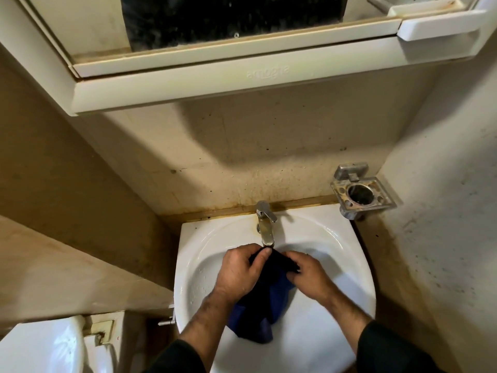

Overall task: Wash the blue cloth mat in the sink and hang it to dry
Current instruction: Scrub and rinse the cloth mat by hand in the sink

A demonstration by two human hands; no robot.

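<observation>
The blue cloth mat (269,300) hangs bunched inside the white sink (336,265), dark and wet at its top, brighter blue lower down. My left hand (239,273) grips its upper left part, thumb close to the spout. My right hand (309,275) pinches the upper right part. Both hands hold the cloth right under the metal tap (265,224). Whether water is running cannot be made out. The cloth's lower end drapes toward the sink's front rim.
A metal-and-glass tumbler holder (361,193) is fixed to the wall at the right of the sink. A white mirror cabinet (215,84) juts out overhead. A white toilet cistern lid (40,345) sits at lower left. Walls close in on both sides.
</observation>
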